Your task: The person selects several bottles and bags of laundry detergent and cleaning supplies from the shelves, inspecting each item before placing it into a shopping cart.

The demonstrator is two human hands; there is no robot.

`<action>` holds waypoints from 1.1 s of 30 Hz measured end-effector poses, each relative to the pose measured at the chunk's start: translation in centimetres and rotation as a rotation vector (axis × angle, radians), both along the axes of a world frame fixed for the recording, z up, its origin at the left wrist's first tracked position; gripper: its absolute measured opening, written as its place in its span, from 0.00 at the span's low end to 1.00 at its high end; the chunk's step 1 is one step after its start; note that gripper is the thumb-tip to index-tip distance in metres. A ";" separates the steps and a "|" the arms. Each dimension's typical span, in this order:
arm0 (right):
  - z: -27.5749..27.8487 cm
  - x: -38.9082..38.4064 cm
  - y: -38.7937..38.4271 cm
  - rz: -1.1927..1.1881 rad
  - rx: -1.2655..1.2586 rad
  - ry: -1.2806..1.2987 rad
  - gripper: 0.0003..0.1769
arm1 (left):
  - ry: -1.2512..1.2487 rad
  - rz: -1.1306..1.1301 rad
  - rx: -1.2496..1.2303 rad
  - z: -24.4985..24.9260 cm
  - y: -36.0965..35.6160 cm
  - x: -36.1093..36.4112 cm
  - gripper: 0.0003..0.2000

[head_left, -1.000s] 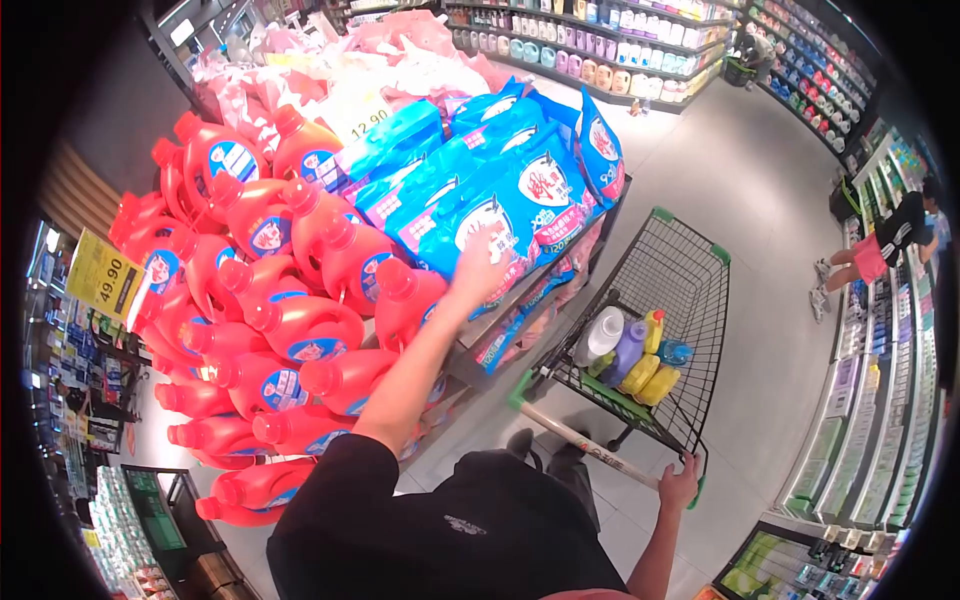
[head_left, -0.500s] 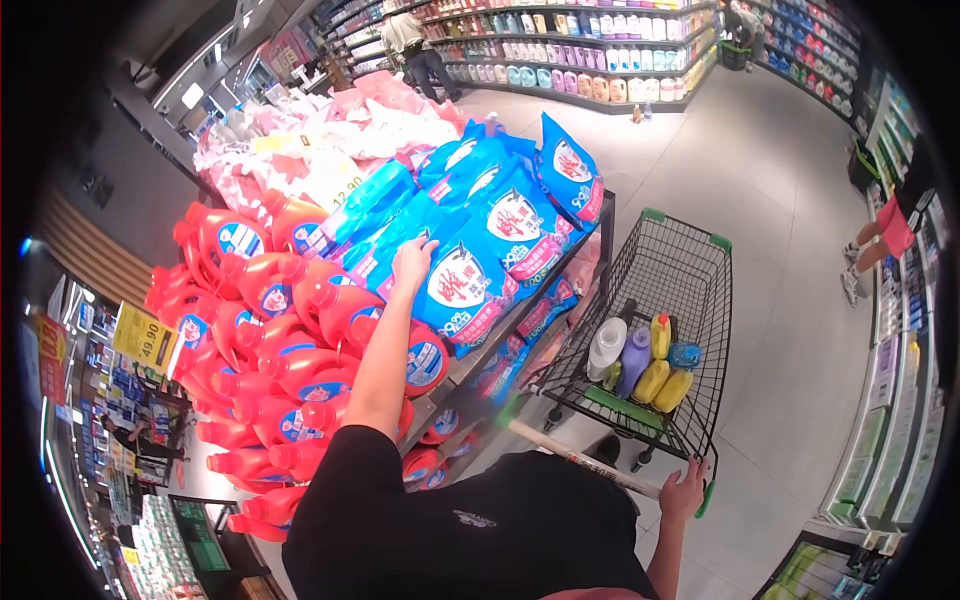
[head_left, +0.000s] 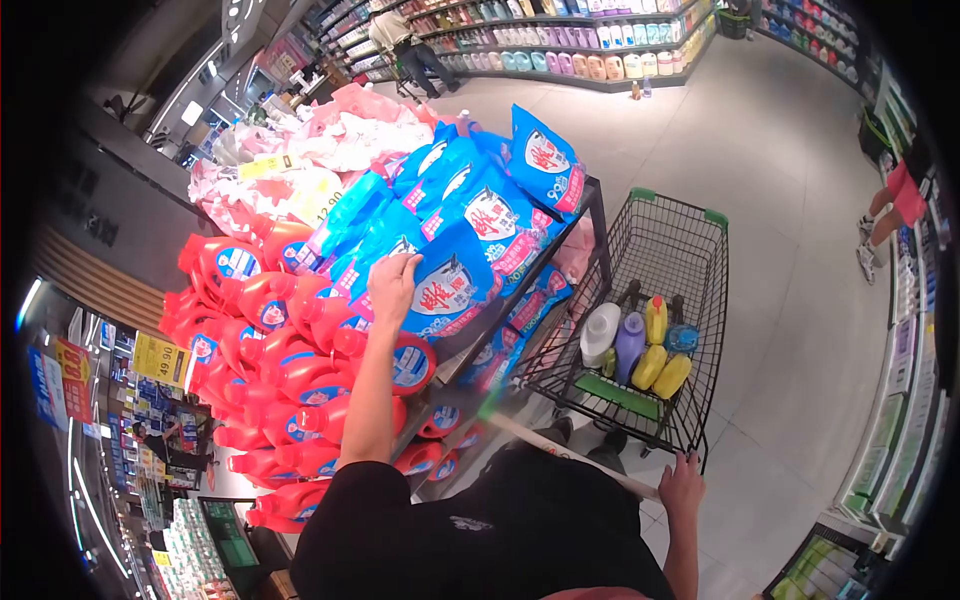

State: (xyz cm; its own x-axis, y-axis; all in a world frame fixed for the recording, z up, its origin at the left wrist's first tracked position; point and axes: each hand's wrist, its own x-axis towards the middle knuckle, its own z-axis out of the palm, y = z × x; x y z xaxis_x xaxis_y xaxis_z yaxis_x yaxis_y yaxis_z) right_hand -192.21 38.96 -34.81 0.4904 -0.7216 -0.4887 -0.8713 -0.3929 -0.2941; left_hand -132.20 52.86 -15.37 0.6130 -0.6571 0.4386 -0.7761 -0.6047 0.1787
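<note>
**Pouch on the stand, left hand at its top edge**

Pouch [head_left: 450, 290], blue, lies tilted at the stand's [head_left: 597, 205] near edge, foremost in the blue pile and just beside the red bottles [head_left: 300, 380]. It looks soft, full and fairly heavy, with slick film, so it would likely sag; the top seam or both sides seem the best hold. Left hand [head_left: 393, 283] rests on its upper corner, fingers bent over it; I cannot tell if they pinch. Right hand [head_left: 682, 487] has its fingers wrapped round the cart's handle [head_left: 570, 455]. The pouch bears a white oval with red characters, too small to read. A yellow tag [head_left: 160, 360] reads 49.90.
</note>
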 end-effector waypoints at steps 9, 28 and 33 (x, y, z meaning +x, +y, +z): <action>13.3 11.7 -8.0 -0.013 -0.092 -0.590 0.23 | 0.048 -0.350 -0.149 10.5 -5.2 -7.0 0.04; 8.4 22.1 -0.7 -0.546 0.359 -1.095 0.08 | 0.558 -0.777 -0.096 -0.7 -8.4 -12.0 0.09; 8.3 22.9 -1.5 -0.524 0.168 -1.200 0.08 | 0.588 -0.436 -0.470 -2.3 -5.4 -12.8 0.30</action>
